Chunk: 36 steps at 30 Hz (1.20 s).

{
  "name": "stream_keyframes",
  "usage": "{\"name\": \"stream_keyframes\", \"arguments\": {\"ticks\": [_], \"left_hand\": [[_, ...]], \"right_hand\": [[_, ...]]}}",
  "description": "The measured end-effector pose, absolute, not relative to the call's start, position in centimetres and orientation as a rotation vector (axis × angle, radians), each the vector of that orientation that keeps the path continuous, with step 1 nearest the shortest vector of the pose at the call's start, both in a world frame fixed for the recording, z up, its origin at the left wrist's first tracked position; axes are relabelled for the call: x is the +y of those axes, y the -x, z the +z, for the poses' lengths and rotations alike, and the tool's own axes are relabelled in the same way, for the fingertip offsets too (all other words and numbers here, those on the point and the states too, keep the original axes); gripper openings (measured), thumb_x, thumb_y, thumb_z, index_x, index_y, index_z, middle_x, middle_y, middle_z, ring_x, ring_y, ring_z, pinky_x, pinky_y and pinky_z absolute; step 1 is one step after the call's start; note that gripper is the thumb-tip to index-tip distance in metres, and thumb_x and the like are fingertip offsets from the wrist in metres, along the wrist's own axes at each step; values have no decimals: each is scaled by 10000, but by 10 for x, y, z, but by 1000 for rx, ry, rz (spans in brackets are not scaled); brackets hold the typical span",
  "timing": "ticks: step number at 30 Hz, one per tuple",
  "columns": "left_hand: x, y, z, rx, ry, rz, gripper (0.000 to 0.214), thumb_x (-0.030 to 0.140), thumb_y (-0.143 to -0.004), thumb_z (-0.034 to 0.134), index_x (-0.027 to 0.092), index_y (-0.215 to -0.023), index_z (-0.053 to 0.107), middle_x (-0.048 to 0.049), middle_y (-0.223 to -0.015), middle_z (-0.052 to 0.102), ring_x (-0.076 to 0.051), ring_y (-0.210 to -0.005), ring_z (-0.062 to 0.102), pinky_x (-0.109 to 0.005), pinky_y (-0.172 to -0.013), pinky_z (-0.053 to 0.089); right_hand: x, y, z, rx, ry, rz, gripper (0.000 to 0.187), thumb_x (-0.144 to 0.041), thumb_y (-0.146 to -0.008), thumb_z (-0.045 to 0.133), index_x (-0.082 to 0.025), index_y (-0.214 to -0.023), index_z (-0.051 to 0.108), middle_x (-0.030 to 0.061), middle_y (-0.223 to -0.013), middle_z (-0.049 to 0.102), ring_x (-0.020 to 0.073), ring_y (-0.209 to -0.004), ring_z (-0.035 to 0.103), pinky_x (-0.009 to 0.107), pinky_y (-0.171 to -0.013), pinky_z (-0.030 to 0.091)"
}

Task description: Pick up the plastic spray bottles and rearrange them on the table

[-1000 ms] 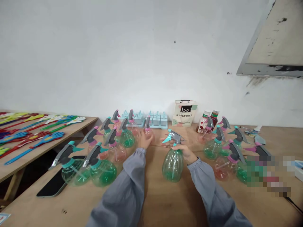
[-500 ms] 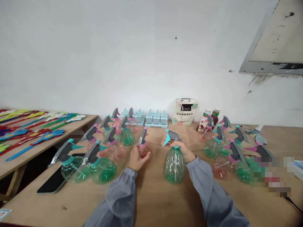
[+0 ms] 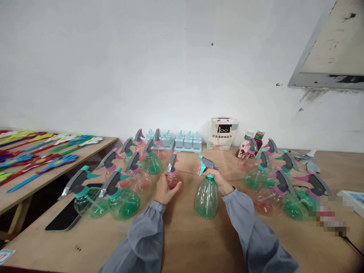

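Note:
My left hand is wrapped round a pink spray bottle with a grey-and-pink trigger head, which stands on the wooden table. A green spray bottle with a grey-and-teal head is gripped at its neck by my right hand; it tilts slightly. Left of my hands stand several pink and green spray bottles, the nearest being a green one. Another group is to the right, including a pink spray bottle and a green spray bottle.
A dark phone lies under the left bottles. Along the wall stand light-blue popsicle moulds, a paper bag and sauce-like bottles. Colourful hand-shaped items cover the left table. A white box sits far right.
My right hand has shifted the green bottle slightly to the left and tilted it a little. My left hand keeps its grip on the pink bottle.

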<state>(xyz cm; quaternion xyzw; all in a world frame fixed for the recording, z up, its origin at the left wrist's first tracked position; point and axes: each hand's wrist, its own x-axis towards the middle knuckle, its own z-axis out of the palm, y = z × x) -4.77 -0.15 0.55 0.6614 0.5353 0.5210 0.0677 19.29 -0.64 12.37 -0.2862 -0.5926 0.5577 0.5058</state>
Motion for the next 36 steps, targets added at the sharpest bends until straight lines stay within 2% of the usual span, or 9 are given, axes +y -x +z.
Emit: {"name": "stream_keyframes", "arguments": {"ticks": [5, 11, 16, 22, 24, 29, 31, 34, 36], "left_hand": [[-1, 46, 5, 1600, -1982, 1579, 619, 492, -730, 739, 184, -1209, 496, -126, -1112, 661, -311, -1071, 669, -494, -958, 530], [-2, 47, 8, 1610, -1999, 1565, 652, 505, -727, 734, 168, -1230, 492, -150, -1128, 666, -335, -1093, 665, -510, -949, 532], [-2, 47, 8, 1613, -1991, 1550, 649, 513, -729, 734, 174, -1228, 493, -150, -1139, 668, -337, -1081, 669, -516, -945, 533], [-2, 47, 6, 1618, -1997, 1565, 649, 507, -728, 743, 177, -1232, 501, -143, -1122, 669, -326, -1071, 673, -508, -943, 537], [-2, 47, 6, 1606, -1991, 1564, 650, 503, -725, 747, 178, -1232, 503, -137, -1121, 671, -322, -1066, 675, -503, -944, 537], [-1, 47, 7, 1586, -1964, 1571, 656, 511, -716, 750, 184, -1229, 504, -126, -1126, 672, -326, -1078, 672, -506, -956, 532], [-1, 48, 7, 1593, -1960, 1575, 660, 517, -709, 755, 184, -1223, 509, -126, -1115, 674, -329, -1068, 674, -502, -943, 538], [-1, 48, 6, 1601, -1962, 1569, 648, 517, -710, 755, 181, -1210, 514, -131, -1112, 677, -335, -1057, 677, -504, -934, 541], [-1, 48, 7, 1609, -1968, 1561, 640, 517, -714, 752, 181, -1204, 515, -133, -1110, 679, -339, -1055, 679, -509, -930, 543]], "right_hand": [[-7, -193, 126, -1501, 665, 1382, 307, -341, -585, 624, -230, -856, 719, 51, -821, 741, 280, -962, 684, 411, -923, 491], [-3, -195, 121, -1398, 719, 1332, 221, -347, -583, 599, -226, -741, 696, 55, -783, 736, 284, -945, 688, 419, -904, 509], [-4, -198, 125, -1485, 693, 1300, 292, -355, -615, 648, -251, -875, 730, 38, -828, 750, 272, -965, 683, 415, -936, 491], [0, -201, 119, -1307, 791, 1210, 173, -368, -610, 623, -231, -693, 690, 40, -721, 722, 266, -844, 694, 410, -865, 511], [0, -202, 119, -1312, 799, 1197, 204, -354, -613, 621, -228, -741, 717, 41, -725, 725, 277, -874, 700, 415, -863, 517], [-5, -202, 124, -1426, 731, 1184, 270, -304, -647, 688, -251, -902, 760, 30, -851, 765, 278, -1048, 677, 431, -976, 496], [-5, -202, 123, -1409, 762, 1140, 218, -326, -666, 689, -257, -863, 754, 24, -840, 757, 268, -1012, 674, 424, -968, 496], [-2, -204, 118, -1356, 826, 1046, 141, -368, -662, 653, -249, -714, 707, 22, -765, 710, 244, -858, 659, 394, -869, 510], [2, -208, 114, -1344, 879, 940, 140, -375, -670, 629, -247, -689, 681, 13, -721, 670, 221, -781, 631, 372, -809, 504]]}}
